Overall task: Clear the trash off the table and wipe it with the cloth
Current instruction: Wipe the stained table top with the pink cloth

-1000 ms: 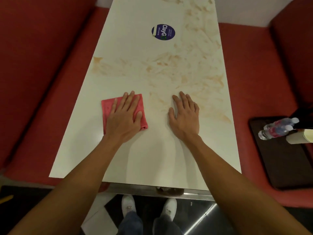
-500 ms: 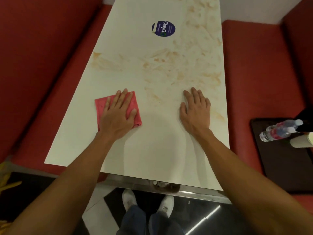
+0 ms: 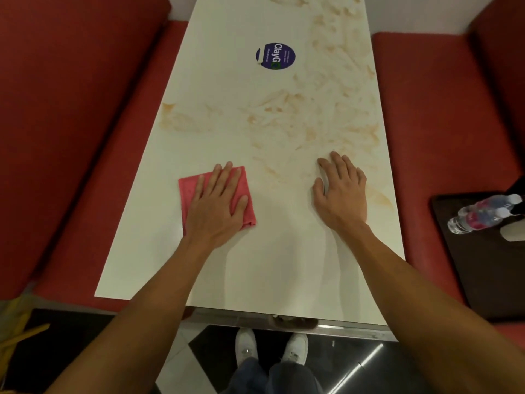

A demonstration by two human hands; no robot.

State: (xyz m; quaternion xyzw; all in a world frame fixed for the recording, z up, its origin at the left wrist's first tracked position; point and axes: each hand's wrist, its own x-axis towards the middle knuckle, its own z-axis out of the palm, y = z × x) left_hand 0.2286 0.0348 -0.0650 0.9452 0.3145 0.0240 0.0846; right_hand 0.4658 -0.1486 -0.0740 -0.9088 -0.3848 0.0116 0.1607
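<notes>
- Pressing cloth (image 3: 189,189) onto table (image 3: 227,123) with flat left hand (image 3: 216,207), fingers straight, for wiping.
- Leaning on right hand (image 3: 341,194), flat and empty, probably as support near stains (image 3: 326,132).

Pink cloth (image 3: 189,191) on a smeared white table (image 3: 264,268)
The folded square cloth lies flat left of frame centre under the spread left hand (image 3: 217,207); the long table runs up the middle, brown smears (image 3: 341,123) covering its upper and right parts

Round blue sticker (image 3: 275,56) on table (image 3: 227,115) — reads "ClayGo"; smaller print illegible.
</notes>
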